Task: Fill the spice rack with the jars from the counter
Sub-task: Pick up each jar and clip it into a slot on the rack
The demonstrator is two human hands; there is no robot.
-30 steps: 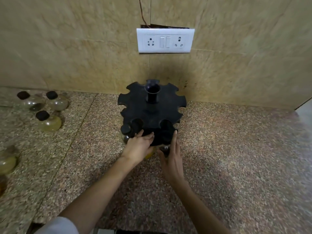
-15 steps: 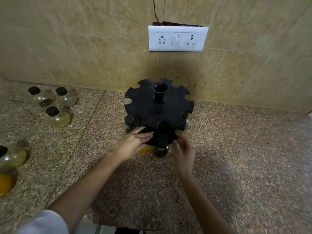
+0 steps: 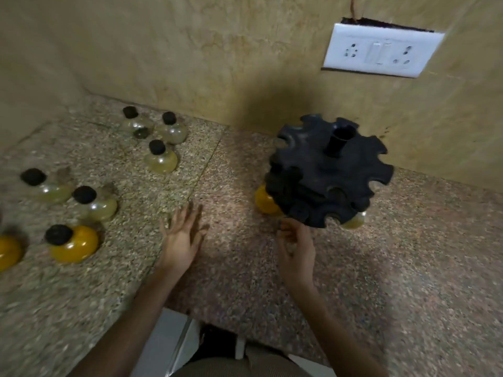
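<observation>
The black round spice rack stands on the counter at the right, near the wall. A yellow jar sits in its lower left slot and a pale jar shows under its front edge. Several black-capped round jars lie at the left: a yellow one, pale ones, and more at the back. My left hand hovers flat over the counter with fingers spread, holding nothing. My right hand is just in front of the rack, fingers loosely curled, empty.
The speckled granite counter meets a beige tiled wall at the back, which carries a white socket plate. The counter's front edge runs just below my forearms. Another yellow jar is cut off at the left edge.
Both hands have come off the rack. My left hand has moved left over the counter toward the loose jars. The view has swung left, bringing more jars into sight.
</observation>
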